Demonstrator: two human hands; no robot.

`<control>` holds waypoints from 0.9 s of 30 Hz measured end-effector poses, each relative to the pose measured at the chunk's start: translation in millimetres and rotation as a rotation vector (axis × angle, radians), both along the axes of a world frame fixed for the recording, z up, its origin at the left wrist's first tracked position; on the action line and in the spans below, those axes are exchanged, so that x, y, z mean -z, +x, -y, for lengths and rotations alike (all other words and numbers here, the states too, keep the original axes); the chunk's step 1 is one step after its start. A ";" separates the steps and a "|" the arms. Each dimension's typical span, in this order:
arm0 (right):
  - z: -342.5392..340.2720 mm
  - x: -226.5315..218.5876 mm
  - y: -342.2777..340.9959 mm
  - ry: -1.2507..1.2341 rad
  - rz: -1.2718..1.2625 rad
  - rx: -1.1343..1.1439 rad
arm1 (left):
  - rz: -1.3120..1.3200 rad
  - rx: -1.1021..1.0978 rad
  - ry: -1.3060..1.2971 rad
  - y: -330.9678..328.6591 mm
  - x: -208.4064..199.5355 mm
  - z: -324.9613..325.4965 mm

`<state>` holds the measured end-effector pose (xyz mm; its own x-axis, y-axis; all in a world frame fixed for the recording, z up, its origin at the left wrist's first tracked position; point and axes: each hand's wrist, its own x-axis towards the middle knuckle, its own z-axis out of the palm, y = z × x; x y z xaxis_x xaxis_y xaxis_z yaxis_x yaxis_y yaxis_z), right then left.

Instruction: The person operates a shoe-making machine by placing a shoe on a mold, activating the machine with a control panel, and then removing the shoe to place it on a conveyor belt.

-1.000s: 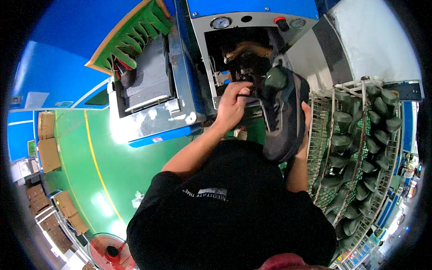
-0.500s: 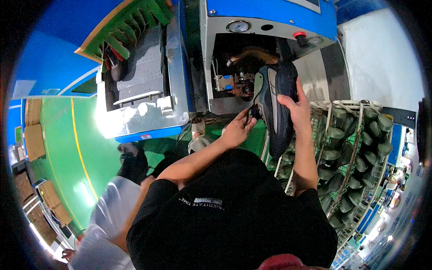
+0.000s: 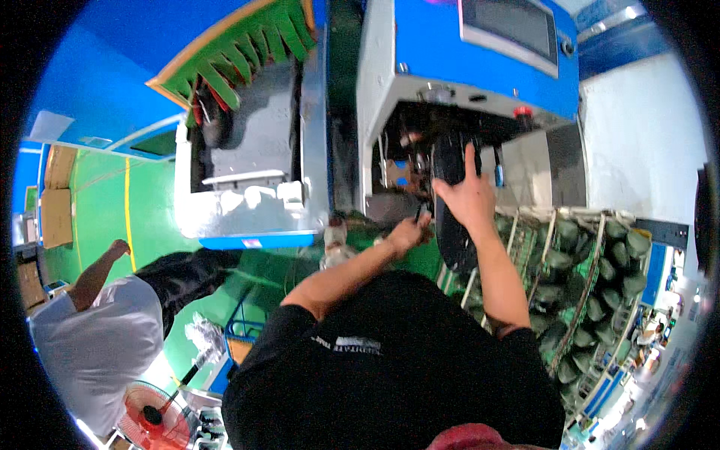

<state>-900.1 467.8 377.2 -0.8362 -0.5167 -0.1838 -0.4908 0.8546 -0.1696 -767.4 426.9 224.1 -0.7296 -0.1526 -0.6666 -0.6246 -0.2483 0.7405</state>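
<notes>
A dark shoe (image 3: 454,244) stands long way up at the opening of the blue and white machine (image 3: 420,67), its upper end inside. My right hand (image 3: 471,201) grips the shoe from the right, thumb on its near face and forefinger stretched along it. To the left of the shoe, my left hand (image 3: 409,235) is closed in a pinch just below the opening. A small dark piece shows at its fingertips, too blurred to name. Metal parts inside the opening are partly hidden by the shoe.
A wire rack (image 3: 555,255) full of grey-green shoe lasts stands at the right. At the left is a metal-framed machine (image 3: 247,202) with green strip curtains (image 3: 255,52). A person in a white shirt (image 3: 112,337) is at the lower left, near a red fan (image 3: 150,412).
The shoe has turned, so its grey side no longer shows, and it sits more under the machine's opening. My view has shifted. The other person has moved away to the left.
</notes>
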 end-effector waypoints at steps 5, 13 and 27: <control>-11.0 -2.2 -9.8 0.070 -0.005 0.062 | -0.341 0.040 -0.063 13.4 38.3 24.2; 30.8 -2.4 -19.2 0.139 0.021 0.022 | -0.152 -0.111 0.139 60.4 23.5 48.6; -10.9 12.9 4.5 -0.131 -0.213 0.019 | -0.409 0.205 -0.299 65.8 68.5 47.0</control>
<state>-895.6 478.8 364.4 -0.8584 -0.5088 0.0651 -0.5118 0.8413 -0.1740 -701.7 379.9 155.6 -0.9550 -0.1197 -0.2715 -0.2843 0.1070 0.9527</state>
